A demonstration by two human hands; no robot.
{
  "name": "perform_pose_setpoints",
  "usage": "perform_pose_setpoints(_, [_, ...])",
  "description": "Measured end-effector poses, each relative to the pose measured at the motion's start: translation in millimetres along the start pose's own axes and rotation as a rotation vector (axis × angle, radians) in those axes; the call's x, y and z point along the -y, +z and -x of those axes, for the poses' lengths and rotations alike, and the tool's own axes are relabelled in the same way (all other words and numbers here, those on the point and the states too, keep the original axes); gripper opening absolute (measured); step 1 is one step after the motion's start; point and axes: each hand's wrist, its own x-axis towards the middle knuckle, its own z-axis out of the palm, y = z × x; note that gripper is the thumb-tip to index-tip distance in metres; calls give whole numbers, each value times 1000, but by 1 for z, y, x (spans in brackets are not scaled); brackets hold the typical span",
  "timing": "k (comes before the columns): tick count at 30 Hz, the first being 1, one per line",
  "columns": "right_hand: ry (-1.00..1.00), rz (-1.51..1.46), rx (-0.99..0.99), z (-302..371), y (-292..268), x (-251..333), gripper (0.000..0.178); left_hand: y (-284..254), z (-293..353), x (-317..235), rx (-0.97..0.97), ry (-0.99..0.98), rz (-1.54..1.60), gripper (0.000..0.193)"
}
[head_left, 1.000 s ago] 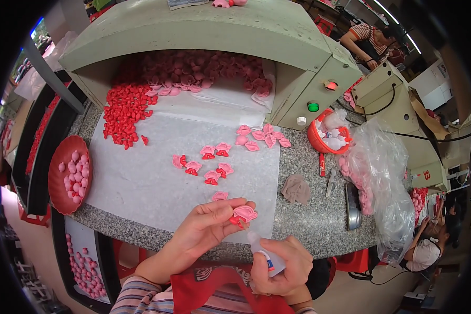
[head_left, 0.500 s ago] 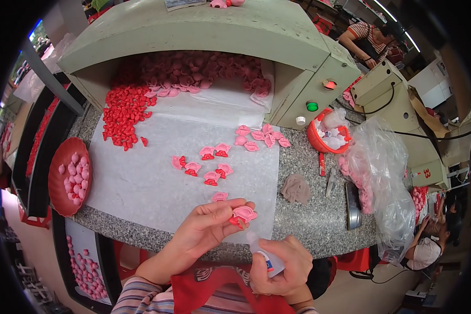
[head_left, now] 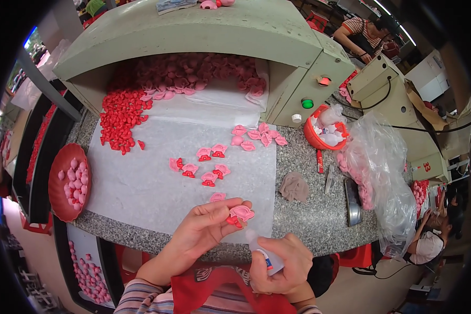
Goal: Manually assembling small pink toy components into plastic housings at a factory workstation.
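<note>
Between the thumb and fingers of my left hand is a small pink plastic piece with a red part at its lower side. My right hand is wrapped round a translucent squeeze bottle, tilted so that its tip lies close below the pink piece. Whether the tip touches the piece I cannot tell. Just beyond my left hand lies a pink piece on the white paper sheet. Farther up, several pink pieces with red parts lie in a loose group.
A green-grey metal housing stands over heaped pink pieces and red parts. A red dish of pink balls is at left. At right are a red basket, a cloth, a phone and plastic bags.
The whole view has shifted slightly, with the bench things a little farther left. Both hands keep their holds, and the pink and red piece in my left hand has turned slightly.
</note>
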Motion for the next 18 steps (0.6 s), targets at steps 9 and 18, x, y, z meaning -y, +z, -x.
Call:
perform_pose_setpoints(9, [4,4,-13,-1,0,-1,30,1,1,-1,5,-4,3,36])
perform_pose_setpoints(18, [18,5,-20,-2,-3,-3,29,-1,1,-1,23,4,25,36])
